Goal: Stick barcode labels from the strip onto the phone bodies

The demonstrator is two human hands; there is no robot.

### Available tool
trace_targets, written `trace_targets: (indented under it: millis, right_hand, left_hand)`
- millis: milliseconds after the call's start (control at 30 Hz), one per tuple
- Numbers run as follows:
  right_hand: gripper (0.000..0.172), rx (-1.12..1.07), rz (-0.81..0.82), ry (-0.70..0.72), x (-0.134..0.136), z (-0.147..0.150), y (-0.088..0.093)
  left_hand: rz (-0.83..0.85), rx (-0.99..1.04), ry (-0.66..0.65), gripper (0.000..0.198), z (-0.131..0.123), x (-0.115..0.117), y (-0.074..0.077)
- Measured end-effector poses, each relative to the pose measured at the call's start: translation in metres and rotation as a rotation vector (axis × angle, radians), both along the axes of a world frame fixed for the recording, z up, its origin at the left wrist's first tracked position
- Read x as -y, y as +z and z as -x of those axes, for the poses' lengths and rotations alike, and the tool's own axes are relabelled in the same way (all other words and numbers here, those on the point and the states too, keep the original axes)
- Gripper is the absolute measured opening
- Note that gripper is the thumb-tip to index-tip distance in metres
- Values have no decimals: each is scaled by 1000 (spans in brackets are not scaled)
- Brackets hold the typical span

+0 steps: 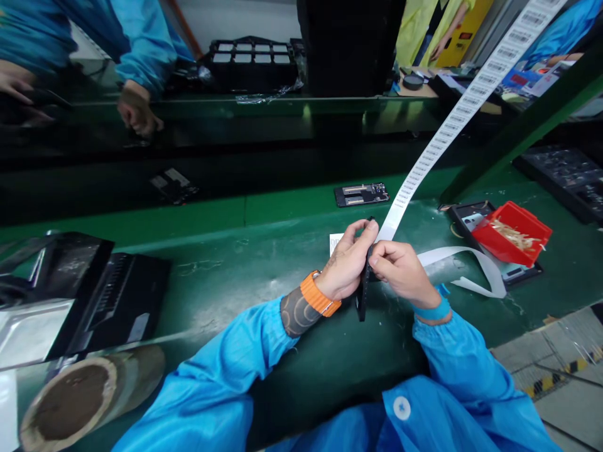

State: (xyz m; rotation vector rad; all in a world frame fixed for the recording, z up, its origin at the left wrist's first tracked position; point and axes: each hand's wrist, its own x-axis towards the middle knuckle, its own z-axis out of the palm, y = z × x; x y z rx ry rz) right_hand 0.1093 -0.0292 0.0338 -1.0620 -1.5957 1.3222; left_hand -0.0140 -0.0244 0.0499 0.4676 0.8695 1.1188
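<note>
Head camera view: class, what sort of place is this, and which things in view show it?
Probably an electronics assembly or repair workshop: a flat device with exposed inner parts lies on a green bench, a long strip of barcode labels slants above it, and a co-worker's blue sleeve suggests workwear.

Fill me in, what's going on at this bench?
A person in blue sleeves holds a dark, flat device nearly edge-on in the left hand. The right hand is curled at its side; whether it pinches anything is hidden. A barcode label strip slopes up to the right from behind the hands. Beyond them, an opened phone-like unit lies flat; a red bin sits to the right.
</note>
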Motion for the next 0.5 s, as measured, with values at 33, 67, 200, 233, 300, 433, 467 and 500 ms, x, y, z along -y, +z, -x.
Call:
trace_targets:
  millis: [33, 67, 200, 233, 300, 433, 467, 500]
  right_hand:
    - [23, 11, -12, -1, 0, 0, 0]
    - [23, 21, -22, 0, -1, 0, 0]
    - [22, 59, -53, 13, -1, -2, 0]
    - [23, 70, -57, 15, -1, -2, 0]
    - [23, 92, -58, 11, 1, -3, 0]
    - [23, 78, -32, 5, 2, -4, 0]
    - [23, 56, -26, 15, 2, -5, 0]
    - [22, 34, -23, 17, 1, -6, 1]
  left_hand:
    - [-15, -13, 8, 30, 0, 0, -2]
    - [-30, -24, 18, 31, 0, 0, -4]
    - [-61, -24, 46, 41, 1, 1, -8]
    - [-63, -22, 49, 42, 1, 1, -8]
    - [-62, -23, 56, 43, 1, 1, -7]
    - [-73, -12, 57, 46, 3, 0, -7]
    - [-75, -6, 55, 47, 3, 0, -7]
    - [-76, -3, 55, 49, 4, -1, -7]
